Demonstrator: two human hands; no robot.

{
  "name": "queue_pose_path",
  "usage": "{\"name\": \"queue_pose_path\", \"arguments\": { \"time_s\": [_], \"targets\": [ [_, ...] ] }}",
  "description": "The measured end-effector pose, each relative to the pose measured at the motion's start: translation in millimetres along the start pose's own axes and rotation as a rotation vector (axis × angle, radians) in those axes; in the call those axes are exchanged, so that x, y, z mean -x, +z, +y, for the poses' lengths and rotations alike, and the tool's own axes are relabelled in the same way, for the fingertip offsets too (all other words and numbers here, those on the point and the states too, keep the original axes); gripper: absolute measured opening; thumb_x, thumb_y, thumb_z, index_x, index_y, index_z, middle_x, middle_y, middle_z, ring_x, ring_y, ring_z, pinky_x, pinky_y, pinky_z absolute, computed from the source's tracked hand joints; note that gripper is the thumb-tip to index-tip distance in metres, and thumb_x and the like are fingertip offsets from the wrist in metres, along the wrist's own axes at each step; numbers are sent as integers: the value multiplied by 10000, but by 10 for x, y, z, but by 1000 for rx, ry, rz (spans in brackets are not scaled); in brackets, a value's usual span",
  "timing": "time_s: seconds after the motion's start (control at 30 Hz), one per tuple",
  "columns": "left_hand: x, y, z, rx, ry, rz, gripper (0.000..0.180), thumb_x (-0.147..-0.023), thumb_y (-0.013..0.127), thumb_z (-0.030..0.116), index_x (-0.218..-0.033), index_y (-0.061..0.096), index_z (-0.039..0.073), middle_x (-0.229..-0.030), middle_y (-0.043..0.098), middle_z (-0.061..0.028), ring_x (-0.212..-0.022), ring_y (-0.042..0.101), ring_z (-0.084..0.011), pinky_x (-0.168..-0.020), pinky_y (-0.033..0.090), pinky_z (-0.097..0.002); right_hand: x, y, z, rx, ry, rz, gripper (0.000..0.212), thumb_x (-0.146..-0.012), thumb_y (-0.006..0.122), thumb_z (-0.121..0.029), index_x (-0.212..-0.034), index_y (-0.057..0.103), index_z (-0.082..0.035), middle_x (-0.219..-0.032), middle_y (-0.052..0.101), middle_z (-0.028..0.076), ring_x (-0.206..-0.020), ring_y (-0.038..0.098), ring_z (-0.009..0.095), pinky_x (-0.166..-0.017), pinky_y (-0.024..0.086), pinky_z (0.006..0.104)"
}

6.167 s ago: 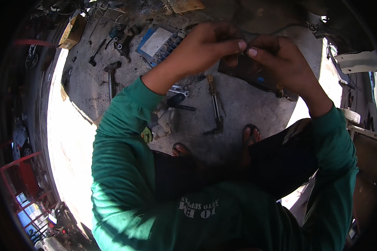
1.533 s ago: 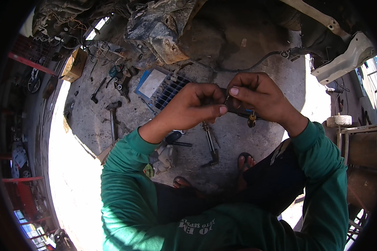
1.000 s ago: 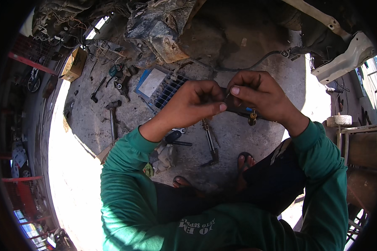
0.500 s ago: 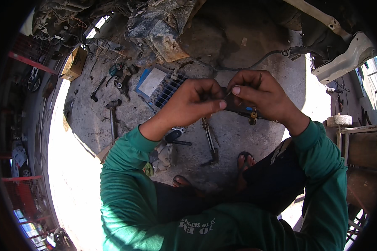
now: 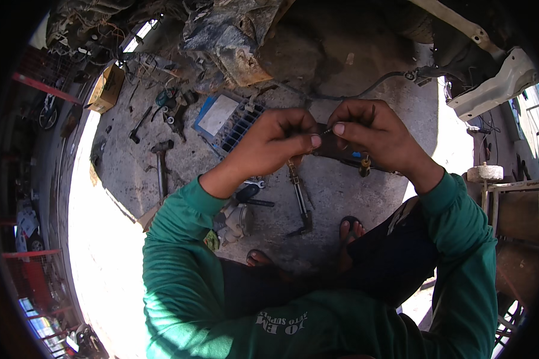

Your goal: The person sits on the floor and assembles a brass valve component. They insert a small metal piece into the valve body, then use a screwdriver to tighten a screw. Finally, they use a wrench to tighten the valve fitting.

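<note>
My left hand (image 5: 275, 140) and my right hand (image 5: 371, 131) are raised close together above the floor. A thin, dark, rod-like piece (image 5: 327, 131) is pinched in my right thumb and forefinger, one end toward the left fingertips. The left fingers are closed in a pinch; what they hold is hidden. Below my right palm shows a yellow-and-dark handle (image 5: 365, 167); whether that hand also grips it, I cannot tell. Behind the hands is a dark flat object (image 5: 335, 152) with a blue spot. A blue case with a gridded tray (image 5: 236, 128) lies beyond my left hand.
On the concrete floor lie a hammer (image 5: 161, 167), a torch-like metal tool (image 5: 300, 206), a wrench (image 5: 256, 184), a grey power tool (image 5: 236, 221) and a dark bar tool (image 5: 139, 125). A cardboard box (image 5: 106, 90) stands far left. Rusty vehicle metal (image 5: 227, 45) overhangs the far side.
The left thumb and fingers have drawn slightly left, away from the thin piece, showing more of it. The yellow handle under my right hand has tilted a little. The floor items stay put.
</note>
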State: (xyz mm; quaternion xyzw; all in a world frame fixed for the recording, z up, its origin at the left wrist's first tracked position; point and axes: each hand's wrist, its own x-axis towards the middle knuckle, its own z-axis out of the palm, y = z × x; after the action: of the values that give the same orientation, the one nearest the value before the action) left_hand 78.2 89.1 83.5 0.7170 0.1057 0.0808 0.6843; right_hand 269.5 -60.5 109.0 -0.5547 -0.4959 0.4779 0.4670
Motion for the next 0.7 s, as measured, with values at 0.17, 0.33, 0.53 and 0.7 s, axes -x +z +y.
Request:
{"name": "queue_pose_path", "arguments": {
  "time_s": [0.17, 0.33, 0.53, 0.7],
  "targets": [
    [-19, -12, -96, -17, 6, 24, 149, -937, 673, 143, -892, 631, 8, -705, 588, -14, -600, 553, -92, -544, 411, -256, -9, 25, 66, 157, -30, 15, 227, -947, 707, -191, -1055, 683, 7, -902, 687, 35, -865, 623, 91, -788, 503, 274],
    [-21, -19, -242, 5, 43, -6, 250, -968, 657, 252, -905, 644, 11, -699, 601, -28, -605, 583, -105, -545, 449, -255, 13, 56, 148, 330, -73, 30, 200, -945, 702, -184, -1023, 681, -1, -897, 675, 31, -870, 613, 101, -786, 491, 286],
    [-90, -315, -1285, -177, -624, -277, 519, -989, 622, 476, -1003, 678, -40, -775, 679, -96, -637, 681, -189, -573, 573, -290, -24, 38, 148, 406, -105, 69, 166, -944, 700, -176, -960, 669, -14, -852, 649, 1, -820, 583, 73, -738, 463, 269],
    [208, 58, -2612, -277, -927, -143, 570, -922, 719, 444, -1004, 663, -118, -830, 699, -141, -696, 705, -225, -583, 580, -326, -37, 64, 102, 389, -114, 44, 222, -932, 698, -189, -1007, 670, 17, -877, 684, 59, -858, 621, 113, -774, 495, 298]
  ]
}}
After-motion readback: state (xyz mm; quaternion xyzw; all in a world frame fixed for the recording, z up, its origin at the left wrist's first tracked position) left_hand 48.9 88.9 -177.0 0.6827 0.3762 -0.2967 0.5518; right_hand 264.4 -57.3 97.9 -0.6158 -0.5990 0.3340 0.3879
